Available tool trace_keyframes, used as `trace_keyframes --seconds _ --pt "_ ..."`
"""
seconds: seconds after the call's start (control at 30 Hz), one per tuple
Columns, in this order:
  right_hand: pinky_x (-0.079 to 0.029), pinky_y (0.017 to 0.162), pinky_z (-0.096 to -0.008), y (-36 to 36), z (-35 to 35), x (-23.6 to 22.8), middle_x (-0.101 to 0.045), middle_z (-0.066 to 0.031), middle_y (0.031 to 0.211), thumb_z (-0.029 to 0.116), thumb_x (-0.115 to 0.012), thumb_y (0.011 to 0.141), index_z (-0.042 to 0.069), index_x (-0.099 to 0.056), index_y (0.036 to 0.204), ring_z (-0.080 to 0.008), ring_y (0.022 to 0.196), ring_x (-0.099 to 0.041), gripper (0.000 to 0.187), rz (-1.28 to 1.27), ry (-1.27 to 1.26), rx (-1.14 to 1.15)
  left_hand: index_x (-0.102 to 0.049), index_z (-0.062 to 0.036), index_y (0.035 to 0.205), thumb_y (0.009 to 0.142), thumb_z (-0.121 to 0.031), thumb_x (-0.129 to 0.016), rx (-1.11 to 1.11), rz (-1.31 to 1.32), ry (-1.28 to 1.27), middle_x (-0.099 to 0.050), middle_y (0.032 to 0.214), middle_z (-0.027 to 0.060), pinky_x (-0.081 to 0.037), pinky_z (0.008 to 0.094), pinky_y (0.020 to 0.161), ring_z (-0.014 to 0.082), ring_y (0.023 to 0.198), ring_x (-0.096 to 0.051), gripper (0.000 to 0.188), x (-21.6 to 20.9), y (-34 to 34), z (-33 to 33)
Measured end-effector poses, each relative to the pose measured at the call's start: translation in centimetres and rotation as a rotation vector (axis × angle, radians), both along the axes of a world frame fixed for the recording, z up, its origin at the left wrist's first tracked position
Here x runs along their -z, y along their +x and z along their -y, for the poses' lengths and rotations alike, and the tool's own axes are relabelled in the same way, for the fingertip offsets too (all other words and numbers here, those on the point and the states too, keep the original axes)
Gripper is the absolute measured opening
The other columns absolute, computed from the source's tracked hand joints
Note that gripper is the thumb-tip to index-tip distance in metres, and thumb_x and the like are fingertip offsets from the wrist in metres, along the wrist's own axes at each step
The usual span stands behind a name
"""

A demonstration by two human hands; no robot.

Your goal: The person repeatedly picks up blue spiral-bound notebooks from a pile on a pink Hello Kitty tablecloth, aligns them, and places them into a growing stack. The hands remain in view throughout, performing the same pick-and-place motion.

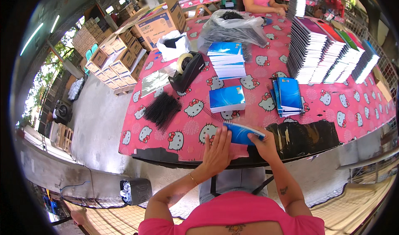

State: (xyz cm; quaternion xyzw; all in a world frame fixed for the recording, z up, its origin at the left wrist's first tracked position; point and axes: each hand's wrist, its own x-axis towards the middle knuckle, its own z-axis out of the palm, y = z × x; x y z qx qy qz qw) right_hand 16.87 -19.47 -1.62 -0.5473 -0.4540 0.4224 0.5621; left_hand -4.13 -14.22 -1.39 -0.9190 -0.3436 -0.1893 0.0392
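Observation:
A small blue-covered notebook [239, 134] lies at the table's near edge, between my hands. My right hand [265, 147] grips its right end, thumb on top of the cover. Stretched out along the notebook's left end, my left hand [217, 151] touches it with fingers straight and close together. A thin dark coil [214, 115] seems to lie just beyond the notebook. Farther off sits a short stack of blue-covered pages [227, 98], with a taller uneven stack [226, 60] behind it. Coil-bound blue notebooks [288, 97] are piled to the right.
A heap of black plastic coils [163, 110] and a tape dispenser [187, 72] occupy the left side. Tall coil-bound notebook stacks [307, 52] stand at right. A plastic bag [232, 29] and cardboard boxes [160, 27] are behind. Another person [259, 0] sits across the table.

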Motion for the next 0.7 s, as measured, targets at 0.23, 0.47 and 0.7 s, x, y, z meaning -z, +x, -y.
trace_keyframes --seconds 0.23,0.47,0.7 --pt "-0.047 0.082 -0.0254 0.3 -0.1 -1.6 -0.069 -0.0034 0.098 0.005 -0.066 0.093 0.002 -0.069 0.121 -0.0077 0.088 -0.057 0.028 -0.037 0.04 -0.036 -0.039 0.0003 0.147 0.095 -0.051 -0.052 0.066 0.016 0.049 -0.036 0.156 0.0211 -0.015 0.0679 0.112 0.0368 0.147 -0.029 0.075 1.1 -0.1 0.4" --pt "-0.045 0.078 -0.0242 0.1 -0.4 -0.8 -0.066 -0.0009 0.094 0.006 -0.067 0.093 0.001 -0.068 0.122 -0.0071 0.086 -0.054 0.029 -0.135 0.008 -0.073 -0.04 0.0002 0.147 0.093 -0.053 -0.053 0.132 -0.177 0.193 -0.039 0.153 0.0225 -0.016 0.0626 0.115 0.0378 0.147 -0.029 0.077 -2.5 0.4 -2.5" --pt "-0.046 0.08 -0.0239 -0.2 -0.2 -1.3 -0.066 -0.0011 0.1 0.005 -0.065 0.094 0.001 -0.067 0.124 -0.0079 0.088 -0.055 0.031 -0.034 0.019 -0.131 -0.042 -0.0005 0.145 0.093 -0.056 -0.054 0.075 -0.152 0.253 -0.041 0.151 0.0224 -0.017 0.0608 0.115 0.0363 0.144 -0.033 0.077 -4.9 1.6 -4.4"
